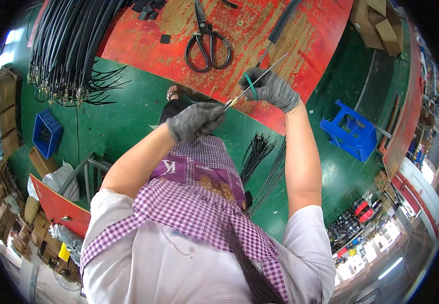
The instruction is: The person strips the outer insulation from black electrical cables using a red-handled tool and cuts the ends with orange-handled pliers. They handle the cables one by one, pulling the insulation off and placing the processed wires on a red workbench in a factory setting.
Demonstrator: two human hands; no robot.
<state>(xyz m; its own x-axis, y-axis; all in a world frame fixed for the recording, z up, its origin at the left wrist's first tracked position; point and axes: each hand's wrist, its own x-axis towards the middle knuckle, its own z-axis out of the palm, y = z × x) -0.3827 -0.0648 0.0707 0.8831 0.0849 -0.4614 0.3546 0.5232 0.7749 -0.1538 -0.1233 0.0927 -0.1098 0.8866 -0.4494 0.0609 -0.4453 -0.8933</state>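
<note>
Brass-coloured metal, one small fitting: located between my two grips, over the table's near edge as viewed from above. Silvery rod, slender, one: slanting up and away past my right grip, its far end bare. Left grip, grey-gloved: fingers closed around the near end of the metal, just beside the fitting. Right grip, grey-gloved: pinched on the metal farther along, thumb and fingers together, a green band at the fingers, its kind unclear. Risks, as I judge them: smooth metal could turn or slide against glove fabric if either pinch slackens; the fitting, being small and close to the edge, could then drop to the green floor; the rod, if my two grips pull out of line, could bend, or its bare end could jab. Black sleeve, one, on the table ahead of my right grip: thin metal at its end; whether this joins what I hold I cannot tell; if so, a careless tug would drag it along. Scissors, dark, one pair, handles toward me: a forward sweep of my left forearm might knock them. Black cables, a thick bundle, at the table's left, ends hanging: loose strands could snag a sleeve reaching that way.
</note>
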